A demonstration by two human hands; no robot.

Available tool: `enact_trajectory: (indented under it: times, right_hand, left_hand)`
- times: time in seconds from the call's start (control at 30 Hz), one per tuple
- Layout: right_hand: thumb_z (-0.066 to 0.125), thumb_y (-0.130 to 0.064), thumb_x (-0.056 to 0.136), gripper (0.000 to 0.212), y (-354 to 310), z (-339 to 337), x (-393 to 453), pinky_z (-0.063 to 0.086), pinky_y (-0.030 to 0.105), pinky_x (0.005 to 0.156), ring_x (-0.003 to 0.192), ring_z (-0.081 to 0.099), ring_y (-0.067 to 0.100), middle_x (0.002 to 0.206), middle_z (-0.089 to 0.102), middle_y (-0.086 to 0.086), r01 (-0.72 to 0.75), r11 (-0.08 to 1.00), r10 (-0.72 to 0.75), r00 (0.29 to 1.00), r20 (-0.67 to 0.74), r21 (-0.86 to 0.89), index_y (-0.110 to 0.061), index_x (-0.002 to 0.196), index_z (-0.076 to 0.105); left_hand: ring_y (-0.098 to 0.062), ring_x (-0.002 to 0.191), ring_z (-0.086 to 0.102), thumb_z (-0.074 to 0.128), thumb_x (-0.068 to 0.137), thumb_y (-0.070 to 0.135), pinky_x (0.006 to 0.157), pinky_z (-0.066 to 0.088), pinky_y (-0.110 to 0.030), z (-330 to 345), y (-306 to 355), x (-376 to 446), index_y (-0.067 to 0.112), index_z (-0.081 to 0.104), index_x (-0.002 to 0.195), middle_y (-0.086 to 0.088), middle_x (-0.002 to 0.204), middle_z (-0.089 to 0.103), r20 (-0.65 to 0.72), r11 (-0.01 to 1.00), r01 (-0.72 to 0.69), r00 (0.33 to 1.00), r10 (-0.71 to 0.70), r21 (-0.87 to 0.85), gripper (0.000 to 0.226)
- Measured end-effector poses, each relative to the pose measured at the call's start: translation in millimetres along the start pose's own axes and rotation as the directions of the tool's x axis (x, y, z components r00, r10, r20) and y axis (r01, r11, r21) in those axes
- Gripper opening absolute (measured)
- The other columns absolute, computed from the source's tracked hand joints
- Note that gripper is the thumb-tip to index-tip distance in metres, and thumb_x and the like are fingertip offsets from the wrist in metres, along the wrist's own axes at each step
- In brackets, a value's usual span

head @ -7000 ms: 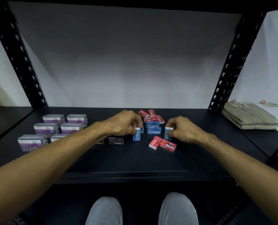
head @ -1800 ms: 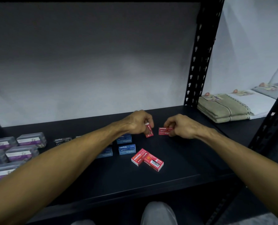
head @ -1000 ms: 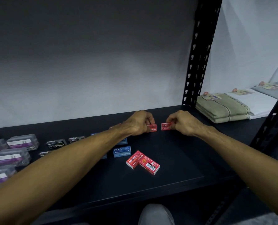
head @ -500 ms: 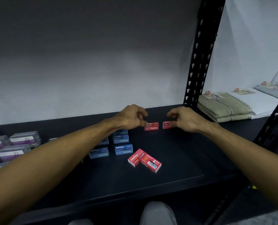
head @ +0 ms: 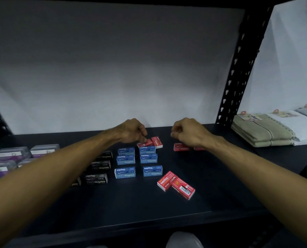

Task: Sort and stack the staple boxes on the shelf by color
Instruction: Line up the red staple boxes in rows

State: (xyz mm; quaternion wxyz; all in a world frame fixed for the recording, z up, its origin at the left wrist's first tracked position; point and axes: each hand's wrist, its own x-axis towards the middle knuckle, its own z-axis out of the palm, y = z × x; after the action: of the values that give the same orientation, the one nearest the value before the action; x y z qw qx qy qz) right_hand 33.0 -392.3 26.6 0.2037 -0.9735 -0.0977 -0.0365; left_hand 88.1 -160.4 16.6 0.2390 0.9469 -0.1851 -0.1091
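Several blue staple boxes (head: 125,159) stand in two columns mid-shelf, with black staple boxes (head: 99,165) to their left. Behind the blue ones lie two red staple boxes; my left hand (head: 133,131) pinches the nearer red box (head: 144,144), and the other red box (head: 157,141) lies just right of it. My right hand (head: 186,133) hovers curled and holds nothing above two red boxes (head: 180,147) set side by side on the shelf. Two more red boxes (head: 167,179) lie at an angle near the front.
Clear paper-clip boxes with purple labels (head: 13,153) sit at the far left. A black perforated shelf post (head: 238,59) rises at the right, with folded towels (head: 262,129) beyond it. The dark shelf board (head: 131,212) ends in a front edge close to me.
My left hand has let go of the red box it set down and moved left to the red boxes behind the blue ones. My right hand has lifted off its red box.
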Motion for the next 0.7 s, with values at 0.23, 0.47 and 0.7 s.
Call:
enact_trajectory:
  times: [0.23,0.47,0.7]
  right_hand:
    - [0.066,-0.048,0.086,0.038,-31,31,33,0.055,0.038,0.076,0.08,0.067,0.021,0.088,0.072,0.005,-0.087,0.992,0.097,0.989,0.112,-0.091,-0.011,0.089,0.073]
    - [0.073,-0.052,0.078,0.044,-33,41,51,0.054,0.033,0.072,0.08,0.064,0.019,0.089,0.069,0.002,-0.129,0.976,0.165,0.964,0.21,-0.175,-0.012,0.094,0.069]
    - [0.073,-0.047,0.079,0.039,-32,44,55,0.049,0.03,0.068,0.078,0.063,0.018,0.086,0.067,0.002,-0.152,0.962,0.197,0.961,0.192,-0.225,-0.012,0.095,0.067]
  left_hand:
    - [-0.007,0.086,0.059,0.075,0.084,0.024,0.085,0.044,-0.026,4,-9,5,0.015,0.066,0.114,0.01,0.087,0.064,0.099,1.0,0.003,0.995,-0.005,0.016,0.033]
    - [-0.009,0.078,0.061,0.07,0.086,0.015,0.079,0.051,-0.028,4,-21,6,0.017,0.068,0.108,0.008,0.079,0.065,0.069,0.994,-0.101,0.993,0.098,0.048,0.022]
    - [-0.01,0.075,0.059,0.075,0.084,0.024,0.063,0.041,-0.022,7,-21,7,0.019,0.066,0.106,0.003,0.085,0.064,0.073,0.981,-0.134,0.99,0.124,0.143,0.024]
